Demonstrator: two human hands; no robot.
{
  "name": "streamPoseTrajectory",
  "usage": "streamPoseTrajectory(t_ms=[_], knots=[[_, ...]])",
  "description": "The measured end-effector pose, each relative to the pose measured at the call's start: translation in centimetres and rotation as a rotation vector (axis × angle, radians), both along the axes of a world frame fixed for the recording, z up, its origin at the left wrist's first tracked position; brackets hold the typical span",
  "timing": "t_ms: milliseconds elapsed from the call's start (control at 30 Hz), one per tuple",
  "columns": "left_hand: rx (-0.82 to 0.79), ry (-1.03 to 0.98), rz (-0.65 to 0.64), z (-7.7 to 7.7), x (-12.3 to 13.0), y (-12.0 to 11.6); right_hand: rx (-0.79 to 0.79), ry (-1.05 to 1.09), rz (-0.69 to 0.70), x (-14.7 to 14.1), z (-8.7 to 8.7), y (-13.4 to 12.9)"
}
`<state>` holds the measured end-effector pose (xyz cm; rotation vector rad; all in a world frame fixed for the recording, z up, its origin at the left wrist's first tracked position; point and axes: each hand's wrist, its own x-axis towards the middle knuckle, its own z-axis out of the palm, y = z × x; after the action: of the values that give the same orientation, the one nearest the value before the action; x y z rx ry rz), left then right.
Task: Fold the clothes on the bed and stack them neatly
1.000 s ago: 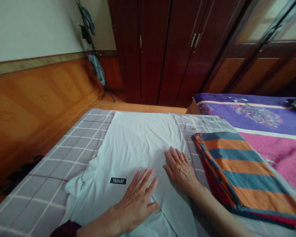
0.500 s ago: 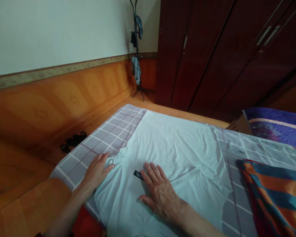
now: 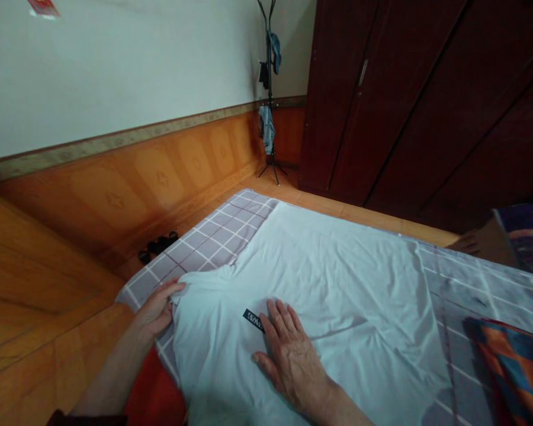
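A pale white T-shirt [image 3: 337,266] lies spread over the grey checked bed cover, with creases across its body. A small black label with white lettering [image 3: 253,319] shows on its front. My left hand [image 3: 162,302] pinches the shirt's sleeve edge at the left, fingers closed on the cloth. My right hand [image 3: 288,349] rests flat on the shirt just right of the label, its fingers stretched out and its fingertips close to the label's end.
The checked bed cover [image 3: 224,228] shows around the shirt. Folded orange and blue striped cloth [image 3: 519,361] lies at the right. Beyond stand a coat rack [image 3: 270,89] and a dark red wardrobe [image 3: 395,100]. Black shoes [image 3: 157,245] sit on the floor at left.
My left hand has moved left and taken hold of the sleeve edge, drawing the bunched cloth out flatter. My right hand stays on the shirt. The view has turned left.
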<state>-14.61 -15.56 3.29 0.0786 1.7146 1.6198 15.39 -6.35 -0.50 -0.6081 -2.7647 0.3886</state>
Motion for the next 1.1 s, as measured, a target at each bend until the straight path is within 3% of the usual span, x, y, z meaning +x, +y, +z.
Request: streamPoseTrajectory(t_ms=[133, 200, 300, 333, 367, 467, 500, 567, 633, 700, 767, 867, 1033, 1100], knots=[[-0.001, 0.041, -0.149, -0.2, 0.3, 0.4, -0.039, 0.014, 0.005, 0.1, 0.1, -0.1], [0.002, 0.154, -0.18, 0.0, 0.7, 1.1, -0.059, 0.029, 0.002, 0.1, 0.2, -0.2], [0.026, 0.368, -0.135, 1.3, 2.8, 1.9, -0.1, 0.094, -0.013, 0.1, 0.2, -0.2], [0.04, 0.462, -0.178, 2.0, 4.1, 1.9, -0.123, 0.139, -0.028, 0.0, 0.2, -0.1], [0.06, 0.562, -0.259, 2.7, 5.5, 1.8, -0.152, 0.198, -0.055, 0.0, 0.1, 0.0], [0.045, 0.85, -0.775, 4.5, 9.5, 1.0, -0.257, 0.441, -0.21, -0.1, -0.3, 0.6], [0.013, 0.899, -0.878, 4.7, 10.4, 0.6, -0.287, 0.519, -0.271, -0.1, -0.4, 0.8], [-0.088, 0.989, -0.952, 4.5, 11.2, -0.1, -0.334, 0.626, -0.361, -0.1, -0.7, 1.1], [-0.194, 1.096, -0.979, 3.5, 11.0, -0.8, -0.353, 0.672, -0.402, -0.1, -0.8, 1.3], [-0.253, 1.197, -1.112, 2.3, 10.6, -1.6, -0.332, 0.678, -0.399, -0.1, -0.7, 1.2], [-0.285, 1.275, -1.252, 1.2, 10.3, -2.4, -0.274, 0.648, -0.358, -0.1, -0.4, 1.0], [-0.368, 1.361, -1.301, 0.5, 9.9, -3.4, -0.188, 0.529, -0.26, 0.0, 0.1, 0.5], [-0.594, 1.371, -1.31, 2.0, 7.8, -3.8, -0.162, 0.305, -0.13, 0.2, 0.4, 0.0], [-0.596, 1.336, -1.338, 3.0, 7.1, -3.4, -0.165, 0.236, -0.099, 0.3, 0.5, 0.0]])
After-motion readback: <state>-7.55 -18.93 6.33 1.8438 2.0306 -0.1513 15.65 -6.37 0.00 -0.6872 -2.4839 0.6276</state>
